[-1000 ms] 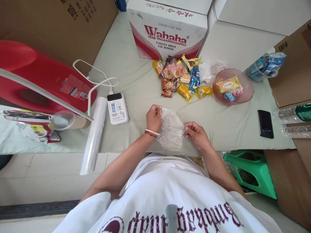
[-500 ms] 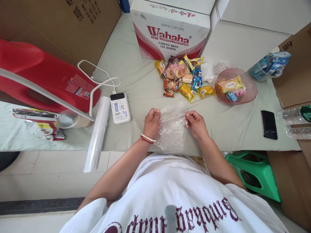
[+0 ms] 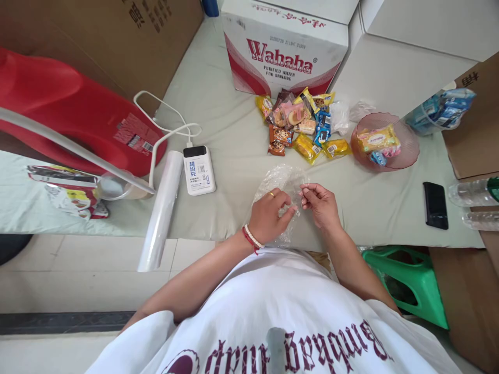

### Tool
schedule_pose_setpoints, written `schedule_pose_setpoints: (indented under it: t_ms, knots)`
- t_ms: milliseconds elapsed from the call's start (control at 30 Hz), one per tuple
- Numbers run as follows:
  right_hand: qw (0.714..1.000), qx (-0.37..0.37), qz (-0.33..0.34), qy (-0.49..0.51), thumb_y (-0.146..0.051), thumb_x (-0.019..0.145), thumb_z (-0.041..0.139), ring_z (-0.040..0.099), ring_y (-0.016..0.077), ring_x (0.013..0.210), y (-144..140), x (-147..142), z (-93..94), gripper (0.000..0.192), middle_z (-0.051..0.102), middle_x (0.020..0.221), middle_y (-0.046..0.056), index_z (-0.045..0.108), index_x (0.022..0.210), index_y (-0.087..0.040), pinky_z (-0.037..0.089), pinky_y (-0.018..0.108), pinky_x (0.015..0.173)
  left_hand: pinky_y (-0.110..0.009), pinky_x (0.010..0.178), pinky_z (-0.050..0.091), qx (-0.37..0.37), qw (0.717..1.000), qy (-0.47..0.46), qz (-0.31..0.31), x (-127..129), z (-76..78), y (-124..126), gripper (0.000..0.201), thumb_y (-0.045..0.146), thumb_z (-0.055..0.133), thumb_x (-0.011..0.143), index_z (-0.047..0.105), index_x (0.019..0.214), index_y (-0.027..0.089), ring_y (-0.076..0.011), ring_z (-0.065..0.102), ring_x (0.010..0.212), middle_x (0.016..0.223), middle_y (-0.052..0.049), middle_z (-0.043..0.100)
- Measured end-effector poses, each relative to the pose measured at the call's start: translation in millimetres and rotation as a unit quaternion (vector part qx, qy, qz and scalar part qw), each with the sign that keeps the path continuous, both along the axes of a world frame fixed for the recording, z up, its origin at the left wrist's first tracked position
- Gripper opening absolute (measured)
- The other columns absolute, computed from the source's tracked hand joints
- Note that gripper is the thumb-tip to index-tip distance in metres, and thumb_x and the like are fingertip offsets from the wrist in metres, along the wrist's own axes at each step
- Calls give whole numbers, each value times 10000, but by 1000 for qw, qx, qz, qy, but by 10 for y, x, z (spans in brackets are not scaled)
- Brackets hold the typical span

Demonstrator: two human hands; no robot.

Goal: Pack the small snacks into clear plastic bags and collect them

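Note:
A thin, crumpled clear plastic bag (image 3: 283, 179) lies in front of me near the table edge. My right hand (image 3: 322, 205) pinches its right side between thumb and fingers. Over the bag's middle is my left hand (image 3: 271, 215), fingers curled, with a gap between thumb and forefinger; its fingertips point toward the pinched edge. Part of the bag is hidden under that hand. Beyond the bag sits a pile of wrapped snacks (image 3: 292, 117). To its right, a pink glass bowl (image 3: 409, 150) holds a few more packets.
A white power bank (image 3: 199, 174) with a cable and a roll of clear film (image 3: 161, 208) lie left. Further left stands a red jug (image 3: 78, 104). A Wahaha box (image 3: 284, 57) is behind the snacks. Right are a black phone (image 3: 435, 205), a tub of blue packets (image 3: 427, 117) and plastic bottles (image 3: 470, 192).
My left hand has let go of the bag's left side and moved right, across the bag toward my right hand. My right hand keeps its pinch. The view has shifted slightly.

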State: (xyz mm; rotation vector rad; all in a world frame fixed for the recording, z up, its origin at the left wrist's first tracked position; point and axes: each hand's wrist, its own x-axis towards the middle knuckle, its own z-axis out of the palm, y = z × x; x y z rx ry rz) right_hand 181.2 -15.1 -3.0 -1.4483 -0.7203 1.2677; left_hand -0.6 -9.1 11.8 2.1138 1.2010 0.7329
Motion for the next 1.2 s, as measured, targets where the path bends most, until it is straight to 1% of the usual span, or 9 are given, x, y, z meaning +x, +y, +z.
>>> schedule_pose_setpoints:
  t_ms: [67,133,267,367,533,733,867,1033,1200]
  knots:
    - [999,-1,-13,-30,-480,732,822,559,101,566,-15,-14,27,340,712,794,9,739,920,-209,483,247,516,-333,703,457,26,997,77,-7,100,-8,-76,329,535,663,917,609,955,213,-245,621,920,975,-86,646]
    - [998,-4,-15,-56,-473,747,808,573,108,566,-26,-28,52,323,719,800,12,733,920,-211,494,253,520,-375,739,474,56,989,138,-21,184,-3,-139,410,563,718,869,612,1022,197,-304,605,1011,1053,-130,639]
    - [995,-6,-11,-94,-484,768,790,601,123,579,-31,-55,103,316,739,828,22,728,935,-222,514,270,540,-430,792,491,59,981,184,-33,276,-1,-185,279,392,694,898,615,1075,191,-328,591,1033,1076,-149,639]
    - [995,-8,-12,-97,-488,770,790,601,126,572,-26,-63,126,318,747,841,28,727,936,-225,510,274,536,-412,780,496,19,988,152,-15,276,-67,-156,139,301,627,930,642,1020,196,-306,610,1019,1036,-131,660]
    - [998,-2,-23,-53,-467,753,800,551,102,536,-25,-33,106,313,746,816,24,718,920,-214,449,246,493,-357,813,505,-87,995,-15,56,226,-221,-83,108,214,562,934,670,945,212,-207,640,884,910,-48,651]
    - [998,-35,-29,50,-454,662,862,389,52,466,-54,0,69,362,739,805,16,700,871,-208,268,216,407,-303,754,485,-143,980,-111,81,251,-266,-47,44,259,701,873,720,873,219,-156,593,746,780,5,601]
    - [996,-41,-37,74,-447,635,880,369,45,463,-72,-4,65,379,745,833,17,699,875,-216,254,211,393,-289,701,457,-165,975,-117,95,297,-269,-39,90,303,780,826,762,859,221,-139,565,687,741,18,587]
    - [992,-53,-47,104,-418,607,905,391,43,468,-78,-27,72,388,752,821,19,699,864,-214,271,194,389,-295,702,450,-187,972,-97,107,330,-241,-31,64,273,745,845,782,828,224,-141,580,680,722,15,604]
    - [991,-58,-45,108,-455,594,922,396,36,456,-74,-34,55,443,764,826,25,685,875,-208,272,188,384,-306,658,407,-157,981,-17,110,320,-216,-36,113,342,764,841,779,830,231,-172,605,720,773,-9,648]
